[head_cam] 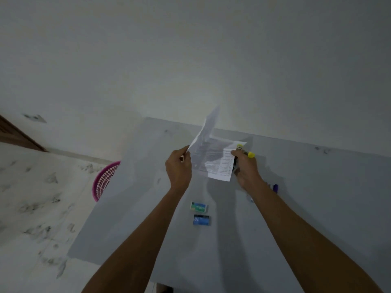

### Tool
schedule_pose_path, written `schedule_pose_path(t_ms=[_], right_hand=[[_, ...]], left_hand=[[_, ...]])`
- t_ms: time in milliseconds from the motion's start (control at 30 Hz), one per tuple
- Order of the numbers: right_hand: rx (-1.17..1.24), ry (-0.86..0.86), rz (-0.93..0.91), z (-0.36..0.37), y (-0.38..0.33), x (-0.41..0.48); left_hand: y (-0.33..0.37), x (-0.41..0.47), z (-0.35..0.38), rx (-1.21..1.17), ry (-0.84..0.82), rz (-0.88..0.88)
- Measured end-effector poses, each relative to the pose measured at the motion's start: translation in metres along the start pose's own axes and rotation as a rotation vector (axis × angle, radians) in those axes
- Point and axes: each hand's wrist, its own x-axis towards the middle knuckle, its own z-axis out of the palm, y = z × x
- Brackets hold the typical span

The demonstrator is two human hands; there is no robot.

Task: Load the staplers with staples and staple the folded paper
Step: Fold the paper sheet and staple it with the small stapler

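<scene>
a grey table fills the middle and right of the frame, its top lightly smudged. near the lower centre a small green-and-white box lies flat, with a blue box marked 10 just below it, close but apart. at mid right lies a purple object, partly hidden.

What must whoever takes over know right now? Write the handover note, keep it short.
Left hand: pinches the left edge of the printed paper, held up above the grey table.
Right hand: grips the yellow stapler at the paper's right edge.
On the table: green staple box and blue staple box, side by side near the person. A purple stapler is partly hidden behind the right forearm.
Done: cannot tell whether either stapler is loaded or any staple is in the paper.
Left: staple the paper, then check and load the purple stapler.
</scene>
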Motion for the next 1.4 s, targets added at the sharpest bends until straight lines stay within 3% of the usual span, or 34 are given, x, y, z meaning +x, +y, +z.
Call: schedule_pose_path(t_ms=[233, 467, 700, 800, 867, 933, 1000, 1067, 1400], right_hand=[[0.320, -0.127, -0.088, -0.040, -0.059, -0.033], [0.383, -0.186, -0.145, -0.056, -0.079, -0.047], [0.403, -0.001, -0.156, -0.059, -0.082, -0.047], [0.483, 0.049, -0.167, -0.061, -0.080, -0.045], [0.520, 0.064, -0.161, -0.061, -0.079, -0.044], [0.549, 0.065, -0.151, -0.060, -0.076, -0.045], [0.553, 0.049, -0.148, -0.059, -0.073, -0.047], [0.537, 0.029, -0.146, -0.058, -0.070, -0.048], [0.465, 0.055, -0.130, -0.062, -0.059, -0.054]], left_hand=[[0.057, -0.016, 0.008, 0.092, -0.056, 0.426], [0.074, -0.013, 0.020, 0.234, -0.077, 0.700], [0.081, -0.002, 0.028, 0.230, -0.066, 0.845], [0.087, -0.017, 0.032, 0.045, -0.082, 0.569], [0.094, -0.027, 0.035, -0.251, -0.158, 0.085], [0.105, -0.029, 0.037, -0.589, -0.384, -0.492], [0.110, -0.027, 0.037, -0.767, -0.607, -0.735], [0.111, -0.030, 0.040, -0.815, -0.671, -0.743], [0.106, -0.026, 0.048, -0.865, -0.527, -0.572]])
